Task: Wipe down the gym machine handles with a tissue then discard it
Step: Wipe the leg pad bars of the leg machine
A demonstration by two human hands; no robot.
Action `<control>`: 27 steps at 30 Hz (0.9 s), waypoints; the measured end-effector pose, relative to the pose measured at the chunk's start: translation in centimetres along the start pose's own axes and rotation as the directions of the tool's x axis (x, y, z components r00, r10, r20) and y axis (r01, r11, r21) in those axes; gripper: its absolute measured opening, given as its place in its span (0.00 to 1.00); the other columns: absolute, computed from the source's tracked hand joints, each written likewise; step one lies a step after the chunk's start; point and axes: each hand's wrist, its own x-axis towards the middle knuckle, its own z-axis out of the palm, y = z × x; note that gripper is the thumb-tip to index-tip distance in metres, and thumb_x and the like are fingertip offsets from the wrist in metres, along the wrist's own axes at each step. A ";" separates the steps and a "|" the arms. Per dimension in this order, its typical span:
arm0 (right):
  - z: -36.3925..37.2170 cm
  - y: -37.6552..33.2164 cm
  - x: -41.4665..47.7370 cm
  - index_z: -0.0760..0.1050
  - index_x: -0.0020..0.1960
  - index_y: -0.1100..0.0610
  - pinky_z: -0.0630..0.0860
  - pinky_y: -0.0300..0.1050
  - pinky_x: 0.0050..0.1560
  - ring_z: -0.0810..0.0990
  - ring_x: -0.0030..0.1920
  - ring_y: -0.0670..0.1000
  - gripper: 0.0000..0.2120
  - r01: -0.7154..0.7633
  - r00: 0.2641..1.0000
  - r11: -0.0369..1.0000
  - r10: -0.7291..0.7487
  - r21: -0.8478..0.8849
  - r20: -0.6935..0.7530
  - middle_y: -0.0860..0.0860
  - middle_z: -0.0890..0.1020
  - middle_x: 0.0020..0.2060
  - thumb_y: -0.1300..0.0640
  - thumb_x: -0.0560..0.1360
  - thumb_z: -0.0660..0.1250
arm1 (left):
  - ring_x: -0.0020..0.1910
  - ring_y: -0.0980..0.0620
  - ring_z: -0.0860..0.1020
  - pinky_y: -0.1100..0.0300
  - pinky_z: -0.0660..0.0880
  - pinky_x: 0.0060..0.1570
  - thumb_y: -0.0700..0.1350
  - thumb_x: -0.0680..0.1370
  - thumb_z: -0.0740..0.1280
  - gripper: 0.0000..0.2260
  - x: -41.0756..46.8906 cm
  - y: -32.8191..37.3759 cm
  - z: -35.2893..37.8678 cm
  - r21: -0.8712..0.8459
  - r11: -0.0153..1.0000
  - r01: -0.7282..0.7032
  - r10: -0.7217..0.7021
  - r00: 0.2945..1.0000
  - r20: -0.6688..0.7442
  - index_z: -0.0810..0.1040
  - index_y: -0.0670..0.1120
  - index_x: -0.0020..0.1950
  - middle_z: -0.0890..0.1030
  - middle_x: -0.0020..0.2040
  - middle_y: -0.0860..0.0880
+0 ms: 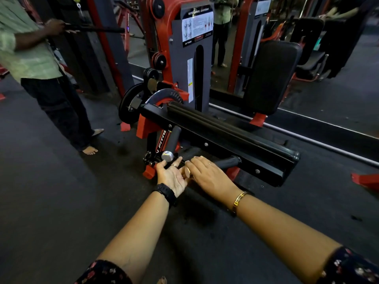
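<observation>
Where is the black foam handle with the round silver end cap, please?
In the head view, the black foam handle with the round silver end cap sits just left of centre, jutting from the black metal beam, its cap above the left hand.

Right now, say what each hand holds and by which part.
Left hand: open, palm up, holding nothing. Right hand lies over the nearer handle at its free end; a grip or tissue beneath cannot be told.

Left hand (172, 177) ring (174, 165), black watch (165, 193), right hand (209, 177) ring (208, 165), gold bangle (240, 199), floral sleeves (104, 271)
</observation>
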 end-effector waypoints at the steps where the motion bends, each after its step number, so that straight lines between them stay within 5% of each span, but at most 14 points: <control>1: 0.1 -0.1 0.2 0.76 0.62 0.63 0.69 0.49 0.66 0.80 0.58 0.56 0.23 -0.047 0.999 0.998 0.046 0.033 0.016 0.58 0.80 0.56 0.63 0.68 0.74 | 0.37 0.52 0.73 0.59 0.72 0.37 0.61 0.79 0.44 0.30 -0.1 0.0 0.0 0.001 1.000 -0.006 0.006 1.000 0.003 0.67 0.45 0.72 0.77 0.50 0.44; 6: 0.1 0.5 -0.7 0.63 0.73 0.62 0.56 0.52 0.73 0.66 0.72 0.56 0.31 -0.017 0.994 0.987 0.000 0.163 0.107 0.58 0.68 0.71 0.66 0.72 0.69 | 0.49 0.47 0.72 0.58 0.68 0.45 0.59 0.79 0.47 0.29 -0.4 -0.3 0.7 -0.026 0.999 -0.038 0.038 0.999 0.018 0.70 0.44 0.71 0.74 0.61 0.42; 10: -0.6 1.2 -2.7 0.59 0.75 0.62 0.54 0.51 0.73 0.61 0.74 0.55 0.26 -0.048 0.989 0.985 0.024 0.164 0.148 0.58 0.64 0.73 0.64 0.76 0.52 | 0.53 0.53 0.75 0.64 0.68 0.46 0.43 0.82 0.49 0.21 -1.5 -0.3 3.1 0.297 0.919 -0.259 0.239 0.966 0.102 0.66 0.45 0.74 0.73 0.69 0.41; 12: -0.3 2.3 -3.9 0.60 0.75 0.62 0.55 0.52 0.73 0.62 0.73 0.54 0.26 -0.083 0.984 0.988 0.062 0.126 0.166 0.57 0.65 0.73 0.62 0.76 0.51 | 0.56 0.58 0.72 0.72 0.68 0.52 0.34 0.78 0.55 0.25 -2.1 -0.3 4.0 0.538 0.739 -0.406 0.343 0.913 0.218 0.62 0.44 0.76 0.66 0.73 0.46; 14: 0.4 4.1 -5.3 0.61 0.74 0.62 0.52 0.50 0.75 0.63 0.73 0.54 0.26 -0.153 0.977 0.986 0.140 0.070 0.159 0.57 0.66 0.73 0.64 0.76 0.54 | 0.70 0.56 0.65 0.77 0.60 0.62 0.37 0.71 0.61 0.32 -2.1 -0.3 3.8 0.751 0.418 -0.511 0.381 0.849 0.366 0.59 0.44 0.76 0.61 0.74 0.50; 17: 0.6 6.8 -6.8 0.61 0.74 0.64 0.51 0.50 0.75 0.63 0.73 0.57 0.30 -0.342 0.930 0.938 0.330 0.055 0.162 0.60 0.66 0.72 0.71 0.73 0.63 | 0.77 0.52 0.53 0.62 0.54 0.72 0.44 0.67 0.63 0.39 -2.0 -0.1 2.7 0.845 0.061 -0.532 0.331 0.809 0.485 0.55 0.51 0.78 0.53 0.78 0.52; 20: 0.8 6.0 -6.7 0.62 0.73 0.65 0.54 0.54 0.73 0.63 0.73 0.60 0.32 -0.490 0.867 0.869 0.479 0.063 0.140 0.62 0.65 0.72 0.75 0.70 0.64 | 0.78 0.52 0.49 0.49 0.56 0.75 0.42 0.70 0.71 0.42 -2.1 0.0 2.1 0.845 -0.083 -0.528 0.300 0.795 0.527 0.53 0.55 0.78 0.49 0.79 0.54; 23: 1.4 2.3 -5.4 0.58 0.75 0.66 0.46 0.52 0.74 0.54 0.76 0.60 0.31 -0.636 0.769 0.750 0.634 0.183 0.075 0.63 0.59 0.74 0.76 0.73 0.58 | 0.78 0.53 0.45 0.48 0.52 0.76 0.44 0.71 0.73 0.43 -2.0 0.1 2.2 0.832 -0.220 -0.509 0.289 0.781 0.554 0.51 0.53 0.79 0.47 0.80 0.53; 27: 1.7 -1.9 -3.1 0.52 0.76 0.64 0.48 0.54 0.76 0.46 0.76 0.55 0.33 -0.549 0.830 0.778 0.551 0.305 0.088 0.60 0.54 0.76 0.75 0.75 0.59 | 0.75 0.56 0.36 0.50 0.47 0.77 0.45 0.75 0.70 0.42 -2.1 0.4 2.5 0.812 -0.365 -0.456 0.261 0.787 0.559 0.44 0.51 0.79 0.42 0.80 0.50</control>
